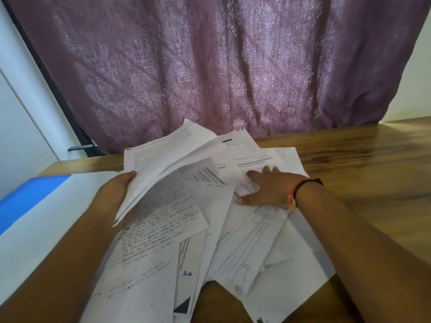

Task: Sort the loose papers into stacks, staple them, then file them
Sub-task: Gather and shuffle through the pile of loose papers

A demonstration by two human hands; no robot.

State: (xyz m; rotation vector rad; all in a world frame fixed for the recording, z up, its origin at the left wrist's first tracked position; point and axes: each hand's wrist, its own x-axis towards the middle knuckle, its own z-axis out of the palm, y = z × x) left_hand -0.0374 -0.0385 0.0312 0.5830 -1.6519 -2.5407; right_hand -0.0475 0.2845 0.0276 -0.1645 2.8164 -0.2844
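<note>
A messy heap of loose white papers, some printed and some handwritten, covers the middle of the wooden table. My left hand grips a thick bundle of printed sheets by its left edge and holds it lifted and tilted above the heap. My right hand lies flat, fingers spread, on the papers at the back right of the heap. A black and red band is on that wrist.
A blue and white folder or box lies at the table's left edge. A purple patterned curtain hangs right behind the table. Bare wood shows to the right of the heap.
</note>
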